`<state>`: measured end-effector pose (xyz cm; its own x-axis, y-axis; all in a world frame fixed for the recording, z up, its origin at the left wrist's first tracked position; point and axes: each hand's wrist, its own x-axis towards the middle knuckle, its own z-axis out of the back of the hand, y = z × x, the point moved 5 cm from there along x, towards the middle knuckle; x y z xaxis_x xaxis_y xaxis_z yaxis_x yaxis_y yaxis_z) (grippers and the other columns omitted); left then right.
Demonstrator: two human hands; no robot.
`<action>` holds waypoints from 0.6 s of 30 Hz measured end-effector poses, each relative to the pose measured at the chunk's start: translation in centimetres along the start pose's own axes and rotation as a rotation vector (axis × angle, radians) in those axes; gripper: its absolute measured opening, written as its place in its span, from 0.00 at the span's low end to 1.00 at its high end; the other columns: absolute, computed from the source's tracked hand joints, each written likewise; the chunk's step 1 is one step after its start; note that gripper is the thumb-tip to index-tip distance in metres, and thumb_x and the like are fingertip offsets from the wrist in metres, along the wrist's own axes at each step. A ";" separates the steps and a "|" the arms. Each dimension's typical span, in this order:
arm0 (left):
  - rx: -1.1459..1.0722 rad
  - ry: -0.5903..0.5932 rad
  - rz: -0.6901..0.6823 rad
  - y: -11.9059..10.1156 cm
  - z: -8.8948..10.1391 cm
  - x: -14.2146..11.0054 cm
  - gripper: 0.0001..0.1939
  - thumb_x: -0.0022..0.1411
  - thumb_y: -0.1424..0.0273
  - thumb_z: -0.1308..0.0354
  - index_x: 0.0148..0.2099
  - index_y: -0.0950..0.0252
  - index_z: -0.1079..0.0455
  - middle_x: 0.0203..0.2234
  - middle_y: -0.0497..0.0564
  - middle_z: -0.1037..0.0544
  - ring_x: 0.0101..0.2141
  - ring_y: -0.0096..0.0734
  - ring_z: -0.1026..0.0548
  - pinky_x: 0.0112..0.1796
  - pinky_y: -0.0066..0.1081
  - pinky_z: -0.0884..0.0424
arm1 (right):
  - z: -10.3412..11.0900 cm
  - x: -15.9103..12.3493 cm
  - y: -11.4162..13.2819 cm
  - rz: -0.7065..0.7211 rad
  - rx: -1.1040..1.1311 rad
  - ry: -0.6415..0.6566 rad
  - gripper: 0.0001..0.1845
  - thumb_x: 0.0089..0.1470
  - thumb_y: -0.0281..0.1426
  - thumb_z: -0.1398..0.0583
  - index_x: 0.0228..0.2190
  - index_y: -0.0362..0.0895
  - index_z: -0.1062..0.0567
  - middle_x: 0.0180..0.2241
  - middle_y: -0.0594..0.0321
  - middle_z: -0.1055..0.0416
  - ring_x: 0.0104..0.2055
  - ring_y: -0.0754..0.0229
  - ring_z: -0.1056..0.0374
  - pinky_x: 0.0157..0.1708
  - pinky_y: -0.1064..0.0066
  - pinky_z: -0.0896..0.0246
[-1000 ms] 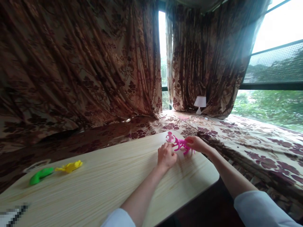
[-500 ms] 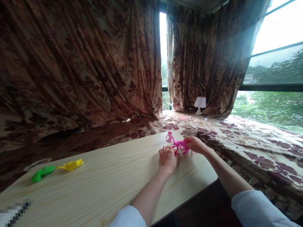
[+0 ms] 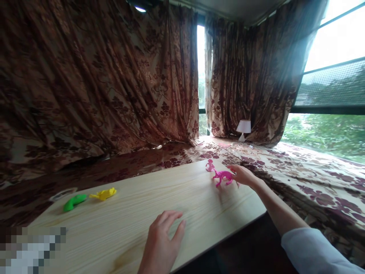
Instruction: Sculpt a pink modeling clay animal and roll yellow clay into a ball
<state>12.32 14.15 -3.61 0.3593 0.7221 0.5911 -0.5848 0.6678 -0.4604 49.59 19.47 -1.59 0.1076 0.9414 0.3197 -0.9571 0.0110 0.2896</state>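
Note:
A pink toy figure (image 3: 222,176) with thin legs stands near the far right corner of the light wooden table (image 3: 137,213). My right hand (image 3: 244,175) rests at its right side, fingers curled round its rear end. A second small pink piece (image 3: 210,165) lies just behind it. My left hand (image 3: 162,243) lies flat on the table near the front edge, fingers stretched out, holding nothing. A yellow toy (image 3: 103,194) and a green toy (image 3: 74,202) lie at the table's far left.
Brown flowered curtains (image 3: 114,83) hang behind the table, and matching fabric covers the ledge beyond it. A small white lamp (image 3: 243,129) stands in the corner by the window. The table's front right edge drops off beside my right arm.
My left hand has let go of the pink figure and drawn back toward me, settling flat near the front edge. My right hand stays on the figure. The view has tilted slightly.

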 end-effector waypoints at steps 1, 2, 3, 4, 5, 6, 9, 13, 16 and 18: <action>0.017 -0.033 0.001 1.2 0.9 -1.0 0.09 0.58 0.63 0.46 0.39 0.57 0.28 0.35 0.49 0.23 0.39 0.35 0.26 0.41 0.34 0.29 | 0.7 -0.9 0.4 -0.006 0.007 -0.044 0.17 0.54 0.32 0.42 0.47 0.42 0.31 0.44 0.56 0.31 0.44 0.54 0.33 0.44 0.60 0.38; 0.034 -0.065 0.001 2.4 1.7 -2.0 0.09 0.57 0.63 0.45 0.39 0.57 0.28 0.35 0.49 0.23 0.39 0.36 0.26 0.41 0.35 0.29 | 1.4 -2.1 1.1 -0.012 0.016 -0.087 0.18 0.53 0.30 0.42 0.47 0.42 0.31 0.45 0.54 0.31 0.46 0.52 0.34 0.45 0.60 0.39; 0.048 -0.097 0.008 3.5 2.4 -2.9 0.09 0.57 0.62 0.45 0.39 0.57 0.28 0.36 0.50 0.23 0.40 0.37 0.26 0.41 0.35 0.28 | 1.8 -3.6 1.9 -0.017 0.026 -0.125 0.19 0.52 0.28 0.43 0.48 0.42 0.31 0.44 0.54 0.30 0.46 0.51 0.34 0.45 0.61 0.40; 0.053 -0.116 0.019 4.6 2.9 -3.7 0.10 0.57 0.62 0.45 0.39 0.57 0.28 0.36 0.50 0.23 0.40 0.37 0.26 0.42 0.36 0.29 | 2.0 -5.3 3.0 -0.019 0.040 -0.154 0.18 0.53 0.28 0.44 0.47 0.43 0.30 0.44 0.54 0.30 0.45 0.51 0.34 0.45 0.61 0.40; 0.051 -0.126 0.029 5.6 3.4 -4.4 0.10 0.58 0.61 0.46 0.39 0.57 0.28 0.36 0.50 0.23 0.40 0.37 0.26 0.42 0.36 0.29 | 1.9 -7.1 4.4 -0.012 0.058 -0.166 0.17 0.53 0.28 0.45 0.46 0.44 0.29 0.43 0.55 0.29 0.43 0.52 0.33 0.44 0.63 0.39; 0.044 -0.129 0.039 6.3 3.6 -4.9 0.10 0.58 0.61 0.46 0.39 0.57 0.28 0.36 0.50 0.23 0.40 0.37 0.26 0.42 0.36 0.29 | 1.4 -9.0 6.1 0.001 0.082 -0.168 0.17 0.53 0.28 0.45 0.45 0.45 0.29 0.42 0.56 0.29 0.41 0.54 0.31 0.42 0.65 0.37; 0.013 -0.115 0.055 7.2 3.8 -5.8 0.10 0.58 0.62 0.45 0.39 0.59 0.27 0.36 0.51 0.23 0.40 0.37 0.26 0.43 0.35 0.29 | -1.0 -13.8 12.1 0.083 0.158 -0.142 0.15 0.53 0.28 0.46 0.42 0.47 0.27 0.42 0.59 0.28 0.43 0.56 0.32 0.43 0.68 0.37; -0.023 -0.101 0.091 5.9 4.9 -6.3 0.11 0.60 0.64 0.48 0.38 0.61 0.27 0.36 0.52 0.23 0.40 0.35 0.26 0.44 0.34 0.30 | -4.6 -17.3 17.6 0.175 0.343 -0.172 0.13 0.57 0.28 0.49 0.42 0.46 0.28 0.41 0.58 0.28 0.43 0.57 0.32 0.43 0.68 0.36; 0.016 -0.042 0.137 5.8 7.1 -5.6 0.11 0.61 0.66 0.50 0.40 0.62 0.27 0.38 0.52 0.24 0.41 0.32 0.27 0.45 0.31 0.31 | -7.0 -18.2 18.1 0.256 0.285 -0.261 0.12 0.58 0.31 0.47 0.41 0.47 0.27 0.43 0.56 0.29 0.46 0.55 0.33 0.44 0.66 0.35; 0.103 -0.020 0.190 7.2 9.4 -4.3 0.10 0.61 0.67 0.49 0.40 0.61 0.27 0.39 0.51 0.24 0.43 0.31 0.28 0.46 0.30 0.32 | -8.3 -18.2 17.4 0.347 0.209 -0.345 0.11 0.55 0.33 0.45 0.41 0.48 0.27 0.44 0.57 0.29 0.46 0.54 0.33 0.42 0.66 0.34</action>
<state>-0.30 14.19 -3.26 0.2210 0.8290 0.5137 -0.7125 0.4969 -0.4954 28.78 5.31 -9.82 -0.0900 0.7117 0.6967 -0.8820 -0.3819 0.2762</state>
